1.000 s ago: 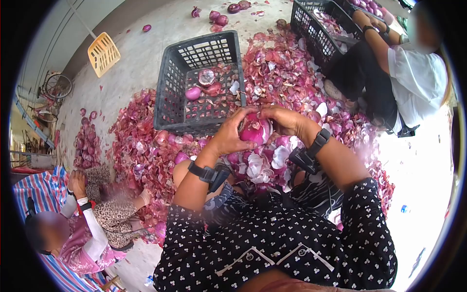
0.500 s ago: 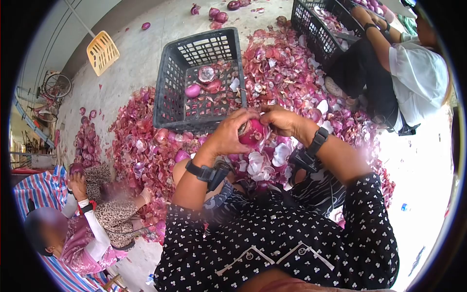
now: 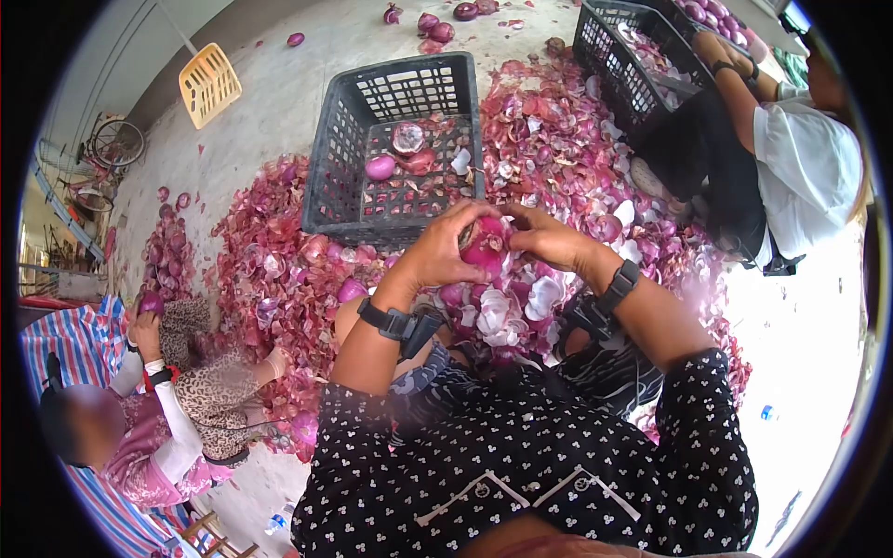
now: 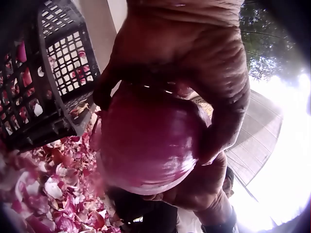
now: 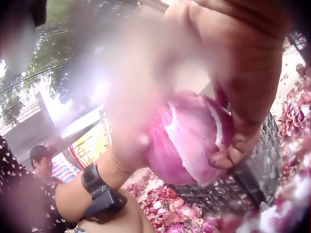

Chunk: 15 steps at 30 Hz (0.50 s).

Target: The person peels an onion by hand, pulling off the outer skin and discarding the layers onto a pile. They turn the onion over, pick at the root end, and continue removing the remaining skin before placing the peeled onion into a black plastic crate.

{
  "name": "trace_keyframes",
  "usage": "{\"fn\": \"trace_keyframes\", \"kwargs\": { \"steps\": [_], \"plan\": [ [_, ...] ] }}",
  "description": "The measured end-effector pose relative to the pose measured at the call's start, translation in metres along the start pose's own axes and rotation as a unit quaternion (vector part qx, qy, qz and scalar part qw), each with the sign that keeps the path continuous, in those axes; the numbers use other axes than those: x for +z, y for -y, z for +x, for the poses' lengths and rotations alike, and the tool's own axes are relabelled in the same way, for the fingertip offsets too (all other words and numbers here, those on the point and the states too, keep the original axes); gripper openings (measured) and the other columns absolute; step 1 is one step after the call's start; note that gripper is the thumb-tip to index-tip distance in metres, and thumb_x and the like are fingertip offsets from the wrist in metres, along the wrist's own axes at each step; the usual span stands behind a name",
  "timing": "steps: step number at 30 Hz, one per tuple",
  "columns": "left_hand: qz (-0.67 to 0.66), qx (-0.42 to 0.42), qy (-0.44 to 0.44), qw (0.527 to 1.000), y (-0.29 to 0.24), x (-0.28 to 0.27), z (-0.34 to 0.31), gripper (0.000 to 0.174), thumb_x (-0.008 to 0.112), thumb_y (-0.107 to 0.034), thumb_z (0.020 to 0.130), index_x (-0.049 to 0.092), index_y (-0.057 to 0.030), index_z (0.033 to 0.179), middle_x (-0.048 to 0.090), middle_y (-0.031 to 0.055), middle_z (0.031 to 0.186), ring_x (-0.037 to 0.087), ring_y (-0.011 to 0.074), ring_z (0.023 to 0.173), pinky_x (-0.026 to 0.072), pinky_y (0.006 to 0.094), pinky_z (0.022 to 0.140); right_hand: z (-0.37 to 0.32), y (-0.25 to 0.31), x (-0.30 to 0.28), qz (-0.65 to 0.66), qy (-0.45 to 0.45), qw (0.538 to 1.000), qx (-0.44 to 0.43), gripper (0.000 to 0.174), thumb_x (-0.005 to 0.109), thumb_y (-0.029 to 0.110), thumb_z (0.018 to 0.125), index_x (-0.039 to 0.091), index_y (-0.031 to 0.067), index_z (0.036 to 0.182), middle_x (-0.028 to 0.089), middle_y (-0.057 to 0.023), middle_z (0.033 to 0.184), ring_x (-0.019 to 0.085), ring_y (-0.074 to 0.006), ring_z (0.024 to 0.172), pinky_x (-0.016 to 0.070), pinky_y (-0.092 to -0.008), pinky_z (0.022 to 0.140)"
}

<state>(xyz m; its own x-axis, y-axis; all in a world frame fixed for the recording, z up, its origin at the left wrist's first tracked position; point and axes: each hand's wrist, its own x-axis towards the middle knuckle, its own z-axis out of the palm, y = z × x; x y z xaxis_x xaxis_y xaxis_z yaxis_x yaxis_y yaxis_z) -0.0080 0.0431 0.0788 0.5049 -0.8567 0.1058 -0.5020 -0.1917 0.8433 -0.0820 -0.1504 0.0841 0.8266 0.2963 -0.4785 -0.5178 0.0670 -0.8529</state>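
A large red onion (image 3: 486, 251) is held up between both hands, above the heap of skins. My left hand (image 3: 443, 249) grips it from the left, fingers over its far side and thumb along the near side. My right hand (image 3: 558, 244) is at its right side; in the right wrist view, the fingertips (image 5: 222, 159) pinch at the edge of the onion's split outer layer. Pale strips show there between darker purple layers. Smooth, shiny purple flesh of the onion (image 4: 150, 141) fills the middle of the left wrist view.
A black plastic crate (image 3: 321, 200) stands just ahead with a few onions inside. Onion skins (image 3: 260, 242) cover the floor around it. Another black crate (image 3: 605, 70) and a seated person (image 3: 791, 167) are at right; a person (image 3: 139, 446) sits at left. A yellow slotted scoop (image 3: 209, 86) is at the back.
The onion has turned a little in my left hand, and my right fingers have shifted along its right side. The head view has swung slightly, moving the crates rightward in it.
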Motion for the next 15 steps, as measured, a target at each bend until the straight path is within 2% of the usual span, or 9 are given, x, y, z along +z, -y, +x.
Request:
{"fn": "trace_keyframes", "kwargs": {
  "steps": [1, 3, 4, 5, 7, 10, 14, 15],
  "plan": [
    [0.013, 0.000, 0.002, 1.000, -0.002, 0.001, 0.000, 0.071, 0.076, -0.018, 0.047, 0.052, -0.0042, 0.113, 0.052, 0.0113, 0.116, 0.049, 0.0284, 0.113, 0.0361, 0.0357, 0.099, 0.002, -0.005, 0.000, 0.000, -0.002, 1.000, 0.000, 0.066, 0.055, 0.006, 0.075, 0.028, -0.0033, 0.135, 0.051, -0.0153, 0.117, 0.054, -0.0207, 0.102, 0.0462, -0.0337, 0.086],
    [0.018, -0.006, 0.013, 1.000, -0.004, 0.002, -0.001, 0.070, 0.077, -0.018, 0.048, 0.053, -0.0047, 0.112, 0.052, 0.0109, 0.116, 0.050, 0.0282, 0.113, 0.0364, 0.0357, 0.098, 0.011, -0.022, 0.001, -0.188, -0.086, 0.972, -0.110, 0.066, 0.061, 0.010, 0.072, 0.035, -0.0059, 0.130, 0.059, -0.0156, 0.098, 0.058, -0.0188, 0.080, 0.0478, -0.0292, 0.070],
    [0.023, -0.013, 0.023, 0.999, -0.004, 0.003, -0.002, 0.069, 0.077, -0.018, 0.049, 0.053, -0.0052, 0.112, 0.052, 0.0106, 0.115, 0.050, 0.0280, 0.113, 0.0368, 0.0357, 0.098, 0.013, -0.027, -0.001, -0.168, -0.071, 0.979, -0.093, 0.067, 0.063, 0.010, 0.070, 0.036, -0.0083, 0.128, 0.058, -0.0202, 0.105, 0.058, -0.0235, 0.090, 0.0457, -0.0310, 0.080],
    [0.022, -0.013, 0.024, 0.999, -0.002, 0.004, -0.002, 0.069, 0.077, -0.018, 0.049, 0.053, -0.0052, 0.112, 0.052, 0.0106, 0.115, 0.050, 0.0280, 0.113, 0.0368, 0.0357, 0.098, 0.015, -0.032, -0.002, -0.167, -0.072, 0.979, -0.092, 0.067, 0.063, 0.010, 0.070, 0.036, -0.0083, 0.128, 0.058, -0.0202, 0.105, 0.058, -0.0235, 0.090, 0.0457, -0.0310, 0.080],
    [0.014, -0.001, 0.005, 1.000, 0.000, 0.005, -0.003, 0.069, 0.078, -0.019, 0.048, 0.053, -0.0063, 0.111, 0.052, 0.0103, 0.115, 0.050, 0.0278, 0.113, 0.0372, 0.0356, 0.098, 0.016, -0.036, 0.000, -0.156, -0.082, 0.973, -0.147, 0.066, 0.062, 0.011, 0.071, 0.035, -0.0083, 0.128, 0.055, -0.0233, 0.113, 0.055, -0.0252, 0.101, 0.0428, -0.0312, 0.087],
    [0.022, 0.010, 0.011, 1.000, 0.001, 0.003, -0.004, 0.070, 0.080, -0.020, 0.047, 0.053, -0.0063, 0.111, 0.052, 0.0104, 0.115, 0.049, 0.0278, 0.113, 0.0372, 0.0353, 0.098, 0.013, -0.032, 0.003, -0.172, -0.076, 0.973, -0.132, 0.065, 0.062, 0.011, 0.072, 0.035, -0.0077, 0.128, 0.052, -0.0258, 0.119, 0.052, -0.0269, 0.109, 0.0395, -0.0312, 0.092],
    [0.016, 0.008, 0.007, 1.000, 0.000, 0.002, -0.007, 0.070, 0.080, -0.022, 0.048, 0.054, -0.0055, 0.111, 0.052, 0.0108, 0.115, 0.049, 0.0280, 0.113, 0.0366, 0.0349, 0.098, 0.015, -0.037, 0.001, -0.223, -0.100, 0.953, -0.182, 0.062, 0.060, 0.010, 0.073, 0.036, -0.0075, 0.128, 0.056, -0.0218, 0.112, 0.056, -0.0234, 0.098, 0.0446, -0.0303, 0.084],
    [0.012, 0.007, 0.006, 1.000, 0.000, 0.001, -0.007, 0.071, 0.080, -0.024, 0.048, 0.054, -0.0053, 0.111, 0.052, 0.0109, 0.115, 0.049, 0.0281, 0.114, 0.0363, 0.0348, 0.098, 0.014, -0.036, -0.001, -0.146, -0.067, 0.976, -0.147, 0.061, 0.058, 0.009, 0.074, 0.036, -0.0066, 0.128, 0.057, -0.0188, 0.107, 0.057, -0.0209, 0.091, 0.0463, -0.0292, 0.078]
  ]
}}
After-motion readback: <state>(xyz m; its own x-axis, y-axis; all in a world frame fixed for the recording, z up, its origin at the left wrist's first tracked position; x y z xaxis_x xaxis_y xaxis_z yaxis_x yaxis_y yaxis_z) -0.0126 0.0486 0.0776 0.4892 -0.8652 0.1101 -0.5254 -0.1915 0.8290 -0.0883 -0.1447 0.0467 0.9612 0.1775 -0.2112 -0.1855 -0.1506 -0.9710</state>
